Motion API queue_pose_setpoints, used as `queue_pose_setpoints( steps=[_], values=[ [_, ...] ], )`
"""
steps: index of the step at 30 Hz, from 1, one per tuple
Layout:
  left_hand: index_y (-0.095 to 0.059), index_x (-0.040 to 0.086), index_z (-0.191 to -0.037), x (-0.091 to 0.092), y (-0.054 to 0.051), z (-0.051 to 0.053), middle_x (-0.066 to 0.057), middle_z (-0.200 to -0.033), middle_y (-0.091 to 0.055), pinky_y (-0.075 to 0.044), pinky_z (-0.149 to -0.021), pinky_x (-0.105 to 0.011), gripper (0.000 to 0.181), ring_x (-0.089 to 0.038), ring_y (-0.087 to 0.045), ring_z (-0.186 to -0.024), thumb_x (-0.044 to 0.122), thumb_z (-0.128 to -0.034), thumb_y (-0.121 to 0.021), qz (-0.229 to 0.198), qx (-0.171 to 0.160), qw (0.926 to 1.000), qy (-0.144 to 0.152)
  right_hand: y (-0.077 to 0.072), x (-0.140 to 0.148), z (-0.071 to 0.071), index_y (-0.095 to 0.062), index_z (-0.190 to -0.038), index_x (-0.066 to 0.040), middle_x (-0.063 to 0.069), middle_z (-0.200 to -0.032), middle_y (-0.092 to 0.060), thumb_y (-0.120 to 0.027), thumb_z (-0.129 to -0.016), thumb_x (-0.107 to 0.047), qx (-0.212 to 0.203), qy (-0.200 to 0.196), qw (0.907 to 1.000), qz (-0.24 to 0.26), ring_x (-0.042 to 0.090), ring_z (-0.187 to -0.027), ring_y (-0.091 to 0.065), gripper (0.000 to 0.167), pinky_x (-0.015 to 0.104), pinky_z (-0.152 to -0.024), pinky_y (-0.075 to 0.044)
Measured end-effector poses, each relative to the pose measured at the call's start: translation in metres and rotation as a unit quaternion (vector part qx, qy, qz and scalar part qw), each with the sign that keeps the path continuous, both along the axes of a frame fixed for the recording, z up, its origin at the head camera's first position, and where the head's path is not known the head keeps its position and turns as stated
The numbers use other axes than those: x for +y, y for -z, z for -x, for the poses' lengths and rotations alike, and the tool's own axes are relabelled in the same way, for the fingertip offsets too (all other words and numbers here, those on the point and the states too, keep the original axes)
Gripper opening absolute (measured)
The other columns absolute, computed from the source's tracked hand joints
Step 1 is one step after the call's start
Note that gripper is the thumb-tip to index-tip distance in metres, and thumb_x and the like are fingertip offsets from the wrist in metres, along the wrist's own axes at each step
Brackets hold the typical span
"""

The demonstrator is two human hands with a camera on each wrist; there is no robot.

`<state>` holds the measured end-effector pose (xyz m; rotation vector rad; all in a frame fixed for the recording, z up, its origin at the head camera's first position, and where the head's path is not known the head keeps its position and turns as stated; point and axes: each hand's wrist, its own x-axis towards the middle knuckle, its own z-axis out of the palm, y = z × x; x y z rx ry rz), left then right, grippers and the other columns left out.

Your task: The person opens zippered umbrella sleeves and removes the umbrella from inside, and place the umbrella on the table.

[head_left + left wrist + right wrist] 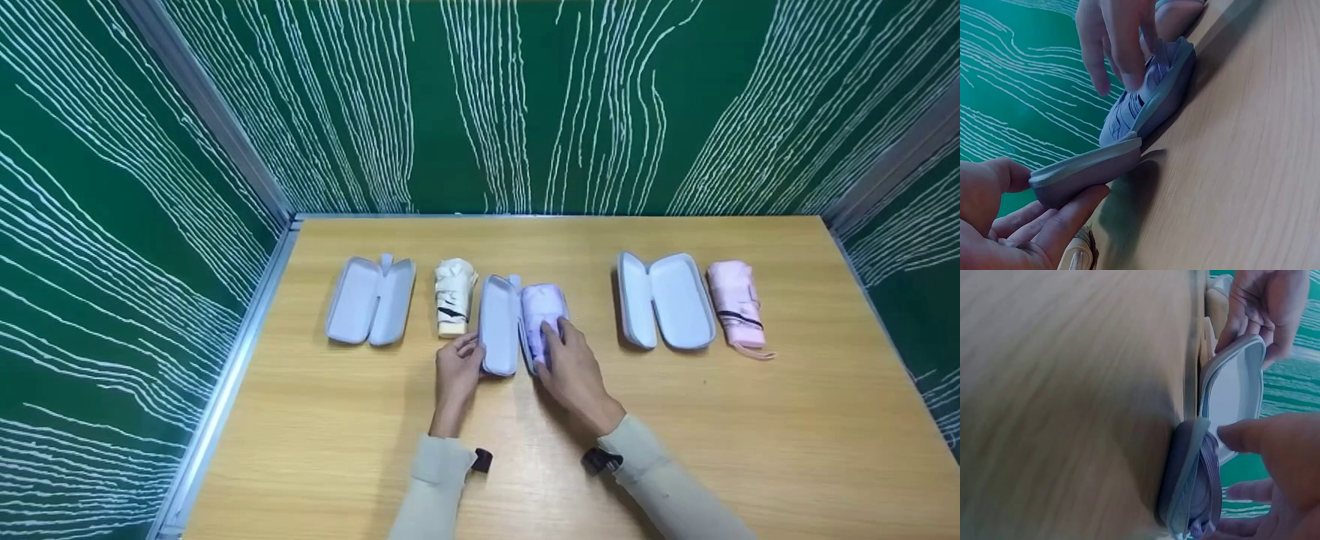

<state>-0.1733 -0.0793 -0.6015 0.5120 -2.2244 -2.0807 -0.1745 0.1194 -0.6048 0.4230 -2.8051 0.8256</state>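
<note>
A lavender folded umbrella (544, 304) lies in the right half of an unzipped, spread-out case (498, 326) at the table's middle. My left hand (459, 367) holds the near left edge of this case, thumb above and fingers beneath, and its left half is lifted off the table in the left wrist view. Over the umbrella is my right hand (576, 367), fingers spread and pointing down at it. In the right wrist view the right thumb (1241, 436) stands apart from the umbrella (1202, 489), near the case's rim.
A cream folded umbrella (454, 292) lies left of the middle case, beside another open case (371, 304). To the right lie a third open case (681, 300) and a pink folded umbrella (736, 300). Green walls (480, 112) with white lines enclose the wooden table (337, 450).
</note>
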Motion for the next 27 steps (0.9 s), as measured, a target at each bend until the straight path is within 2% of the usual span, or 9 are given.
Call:
queue_pose_setpoints(
  steps=[3,7,11,18,20,22,27],
  values=[
    [-0.072,-0.010,-0.123,0.000,-0.001,-0.001,-0.023,-0.108,-0.078,-0.063,-0.067,-0.028,0.032,-0.026,-0.075,-0.097,0.003,-0.0945,-0.065,0.031,0.015,0.9994,0.008,0.001,-0.004,-0.001,-0.059,-0.140,0.009,0.041,-0.145,-0.048,-0.083,-0.088,-0.011,0.002,0.007,0.9997,-0.023,0.057,-0.131,-0.052,0.061,0.065,-0.103,-0.051],
    [-0.072,-0.011,-0.121,0.000,-0.002,-0.001,-0.024,-0.105,-0.078,-0.063,-0.080,-0.030,0.031,-0.031,-0.076,-0.101,0.002,-0.0934,-0.066,0.050,0.034,0.9981,0.014,0.002,-0.010,-0.001,-0.060,-0.138,0.010,0.041,-0.144,-0.049,-0.080,-0.089,-0.013,0.012,0.020,0.9983,-0.054,0.057,-0.128,-0.054,0.058,0.064,-0.098,-0.055],
    [-0.072,-0.012,-0.121,0.000,-0.002,-0.002,-0.024,-0.105,-0.078,-0.063,-0.081,-0.033,0.031,-0.032,-0.076,-0.100,0.001,-0.0932,-0.067,0.053,0.042,0.9976,0.014,0.002,-0.017,-0.001,-0.062,-0.133,0.011,0.041,-0.138,-0.052,-0.079,-0.085,-0.012,0.036,0.035,0.9957,-0.078,0.055,-0.118,-0.058,0.055,0.061,-0.090,-0.059],
    [-0.071,-0.013,-0.120,-0.001,0.001,-0.002,-0.025,-0.104,-0.077,-0.062,-0.090,-0.039,0.030,-0.034,-0.075,-0.100,-0.004,-0.0919,-0.066,0.056,0.053,0.9969,0.014,0.003,-0.029,0.005,-0.061,-0.112,0.007,0.033,-0.118,-0.055,-0.082,-0.079,-0.007,0.064,0.080,0.9917,-0.079,0.049,-0.098,-0.060,0.042,0.055,-0.061,-0.060],
    [-0.071,-0.013,-0.120,-0.002,0.002,-0.002,-0.025,-0.104,-0.077,-0.062,-0.093,-0.041,0.029,-0.035,-0.075,-0.102,-0.005,-0.0921,-0.066,0.061,0.052,0.9967,0.014,0.003,-0.031,0.007,-0.060,-0.109,0.006,0.032,-0.113,-0.055,-0.084,-0.078,-0.007,0.071,0.086,0.9901,-0.085,0.048,-0.093,-0.060,0.042,0.053,-0.056,-0.060],
    [-0.071,-0.012,-0.120,-0.003,0.002,-0.002,-0.024,-0.105,-0.077,-0.061,-0.095,-0.042,0.029,-0.035,-0.075,-0.103,-0.005,-0.0929,-0.065,0.065,0.049,0.9966,0.015,0.001,-0.033,0.008,-0.059,-0.113,0.006,0.032,-0.114,-0.055,-0.086,-0.078,-0.010,0.056,0.092,0.9896,-0.096,0.048,-0.092,-0.061,0.047,0.053,-0.056,-0.060],
    [-0.070,-0.012,-0.122,-0.004,0.003,-0.002,-0.025,-0.107,-0.077,-0.060,-0.096,-0.043,0.029,-0.035,-0.074,-0.105,-0.005,-0.0937,-0.064,0.065,0.046,0.9967,0.019,-0.006,-0.034,0.012,-0.055,-0.138,0.007,0.037,-0.129,-0.052,-0.089,-0.079,-0.019,-0.006,0.097,0.9875,-0.124,0.053,-0.104,-0.060,0.073,0.054,-0.062,-0.063]
  ],
)
